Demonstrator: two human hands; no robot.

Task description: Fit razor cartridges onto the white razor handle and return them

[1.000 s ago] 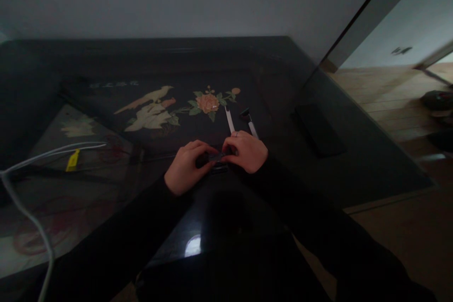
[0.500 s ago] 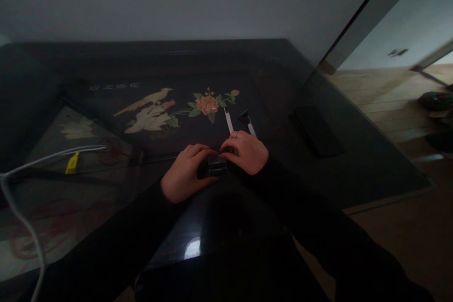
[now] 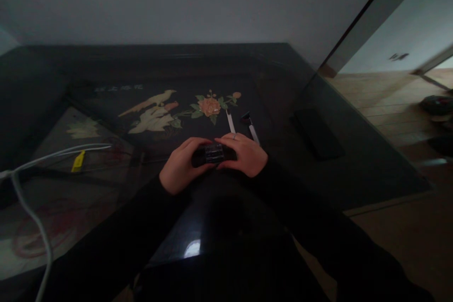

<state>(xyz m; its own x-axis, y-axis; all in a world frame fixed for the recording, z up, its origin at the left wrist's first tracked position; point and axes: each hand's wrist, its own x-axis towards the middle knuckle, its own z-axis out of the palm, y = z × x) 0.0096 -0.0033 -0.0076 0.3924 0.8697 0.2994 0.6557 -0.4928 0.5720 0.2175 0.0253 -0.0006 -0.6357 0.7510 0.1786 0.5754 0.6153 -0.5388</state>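
Two bare hands, the left hand (image 3: 179, 168) and the right hand (image 3: 246, 155), close around one small dark boxy object (image 3: 212, 154). Beyond that object lie two slim white-handled tools (image 3: 230, 121). Left of it run one white cable (image 3: 31, 198) and one yellow tag (image 3: 78, 161). To its right lies one flat black slab (image 3: 316, 133).

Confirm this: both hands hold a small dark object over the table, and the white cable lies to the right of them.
Wrong side. In the head view the white cable lies left of the hands. The rest stands: left hand and right hand hold the dark object over the table.
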